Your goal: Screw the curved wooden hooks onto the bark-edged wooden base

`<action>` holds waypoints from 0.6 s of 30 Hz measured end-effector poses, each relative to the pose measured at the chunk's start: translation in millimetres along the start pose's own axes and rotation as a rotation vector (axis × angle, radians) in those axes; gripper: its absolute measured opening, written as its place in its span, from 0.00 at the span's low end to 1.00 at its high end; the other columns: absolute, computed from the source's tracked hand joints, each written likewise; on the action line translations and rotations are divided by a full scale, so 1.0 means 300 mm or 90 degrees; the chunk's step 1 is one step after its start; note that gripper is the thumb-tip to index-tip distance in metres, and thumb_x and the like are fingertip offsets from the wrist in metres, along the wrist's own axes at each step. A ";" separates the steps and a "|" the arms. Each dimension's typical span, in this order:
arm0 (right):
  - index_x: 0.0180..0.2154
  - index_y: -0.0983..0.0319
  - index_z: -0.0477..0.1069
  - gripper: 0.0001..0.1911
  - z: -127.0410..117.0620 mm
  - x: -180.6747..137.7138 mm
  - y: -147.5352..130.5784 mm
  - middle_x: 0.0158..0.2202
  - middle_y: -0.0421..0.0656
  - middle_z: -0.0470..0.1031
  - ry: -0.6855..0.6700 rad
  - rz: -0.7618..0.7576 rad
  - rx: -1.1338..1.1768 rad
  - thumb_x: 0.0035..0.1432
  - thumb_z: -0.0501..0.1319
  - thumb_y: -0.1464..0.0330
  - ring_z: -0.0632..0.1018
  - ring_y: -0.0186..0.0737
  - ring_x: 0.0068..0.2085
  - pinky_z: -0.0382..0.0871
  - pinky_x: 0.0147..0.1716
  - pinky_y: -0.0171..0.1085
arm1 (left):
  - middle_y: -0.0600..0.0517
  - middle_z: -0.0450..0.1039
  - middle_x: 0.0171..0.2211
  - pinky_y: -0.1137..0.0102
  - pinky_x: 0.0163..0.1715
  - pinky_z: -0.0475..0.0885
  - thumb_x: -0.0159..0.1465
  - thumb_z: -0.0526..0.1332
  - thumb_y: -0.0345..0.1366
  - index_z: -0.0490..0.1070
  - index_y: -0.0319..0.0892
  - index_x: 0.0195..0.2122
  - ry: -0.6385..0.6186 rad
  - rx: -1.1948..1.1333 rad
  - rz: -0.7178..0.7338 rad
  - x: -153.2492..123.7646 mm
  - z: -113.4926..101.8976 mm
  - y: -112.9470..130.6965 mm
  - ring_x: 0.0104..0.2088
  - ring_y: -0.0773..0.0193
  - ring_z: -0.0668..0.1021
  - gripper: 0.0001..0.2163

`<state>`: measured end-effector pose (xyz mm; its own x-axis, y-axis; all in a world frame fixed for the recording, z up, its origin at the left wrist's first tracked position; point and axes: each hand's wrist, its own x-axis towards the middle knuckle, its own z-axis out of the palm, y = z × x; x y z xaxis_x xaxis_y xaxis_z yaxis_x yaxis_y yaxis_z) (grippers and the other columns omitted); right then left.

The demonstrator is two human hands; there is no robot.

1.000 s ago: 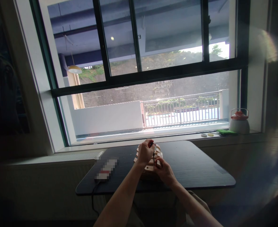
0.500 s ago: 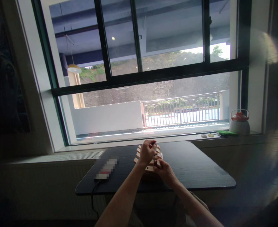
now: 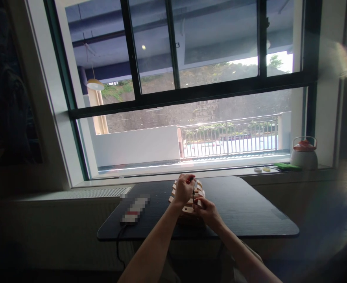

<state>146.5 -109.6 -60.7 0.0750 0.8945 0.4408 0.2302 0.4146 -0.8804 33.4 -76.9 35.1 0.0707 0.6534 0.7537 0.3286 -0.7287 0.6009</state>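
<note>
The left hand [image 3: 184,190], fingers curled tight, is gripping a slim dark-shafted tool [image 3: 193,193] over a slatted pale-wood object [image 3: 188,211] on the black round-cornered table [image 3: 247,214]; at the tool's five o'clock the nearly closed right hand [image 3: 208,211] is resting, its hold unclear; tool-work is seemingly proceeding, calling for steadiness.

We have the workpiece [image 3: 188,210] at twelve o'clock on our table [image 3: 250,212], a corded device [image 3: 134,210] at its nine. Beyond, the windowsill [image 3: 244,172] bears a jug [image 3: 303,158] at our two.
</note>
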 end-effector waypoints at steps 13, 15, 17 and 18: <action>0.29 0.65 0.74 0.13 0.006 0.014 -0.003 0.23 0.41 0.73 -0.006 0.002 -0.010 0.45 0.61 0.61 0.71 0.37 0.26 0.65 0.26 0.34 | 0.50 0.72 0.34 0.71 0.37 0.71 0.58 0.60 0.32 0.75 0.41 0.36 -0.003 0.006 0.028 -0.007 0.006 0.015 0.34 0.66 0.75 0.07; 0.28 0.65 0.74 0.13 0.004 0.015 -0.004 0.22 0.40 0.72 0.003 -0.006 -0.021 0.44 0.61 0.61 0.71 0.37 0.26 0.64 0.25 0.34 | 0.51 0.72 0.34 0.70 0.37 0.70 0.58 0.61 0.32 0.75 0.42 0.36 -0.003 0.029 0.032 -0.008 0.007 0.020 0.34 0.66 0.75 0.07; 0.28 0.65 0.74 0.13 0.002 0.014 -0.006 0.22 0.40 0.72 0.010 -0.015 -0.031 0.44 0.61 0.61 0.70 0.36 0.25 0.64 0.25 0.33 | 0.51 0.72 0.33 0.70 0.35 0.70 0.57 0.61 0.33 0.75 0.42 0.36 -0.002 0.058 0.032 -0.010 0.008 0.025 0.32 0.66 0.74 0.07; 0.27 0.65 0.75 0.13 0.002 0.014 -0.007 0.22 0.40 0.72 0.013 -0.019 -0.036 0.44 0.61 0.61 0.70 0.36 0.25 0.64 0.25 0.33 | 0.51 0.73 0.33 0.71 0.34 0.70 0.57 0.61 0.33 0.75 0.42 0.37 0.002 0.069 0.029 -0.011 0.008 0.026 0.32 0.67 0.74 0.07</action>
<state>145.8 -106.7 -57.2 0.0870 0.8783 0.4702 0.2870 0.4299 -0.8561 38.0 -84.2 36.7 0.0850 0.6199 0.7801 0.4255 -0.7305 0.5341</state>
